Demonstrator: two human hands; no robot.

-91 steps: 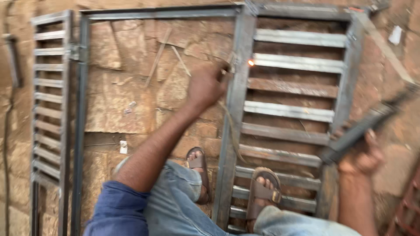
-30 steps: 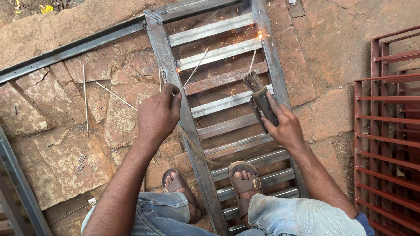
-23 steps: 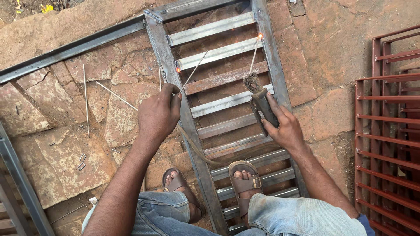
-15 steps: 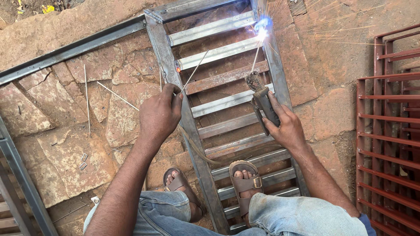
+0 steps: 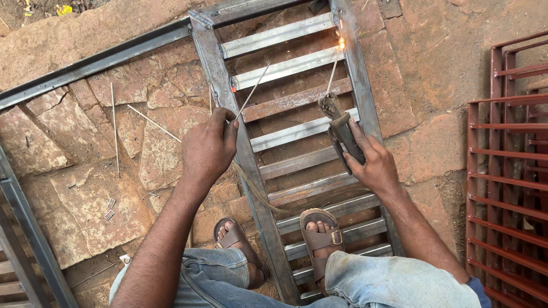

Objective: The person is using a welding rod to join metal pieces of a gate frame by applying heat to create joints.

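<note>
The bright blue arc seen half a second ago has died down to a small orange glow [image 5: 342, 43] at the tip of the welding rod [image 5: 333, 73]; both hands have stayed almost where they were. The right hand [image 5: 374, 162] is wrapped tight around the dark electrode holder [image 5: 342, 132], which clamps the rod and points it up and away to the joint between a pale crossbar and the right rail of the steel grille frame [image 5: 359, 85]. The left hand [image 5: 208, 149] is curled closed, pinching a spare welding rod [image 5: 254, 88] that slants up and right of it over the slats; this hand hovers at the frame's left rail [image 5: 217, 74]. A thin cable [image 5: 257, 191] trails from below the left hand toward the sandalled right foot [image 5: 319, 234], which rests on the lower slats; the left foot [image 5: 237, 242] stands on stone just left of the rail.

Left of the left hand, loose rods [image 5: 114, 128] lie scattered on the stone floor [image 5: 74, 205], with small metal offcuts [image 5: 108, 208] nearer the knees; that side has open stone. A long dark steel bar [image 5: 91, 65] runs diagonally beyond the left hand. Well right of the right hand stands a red-painted grille [image 5: 508, 171], with bare stone between it and the frame. Another grey grille edge [image 5: 23, 239] closes the far left corner.
</note>
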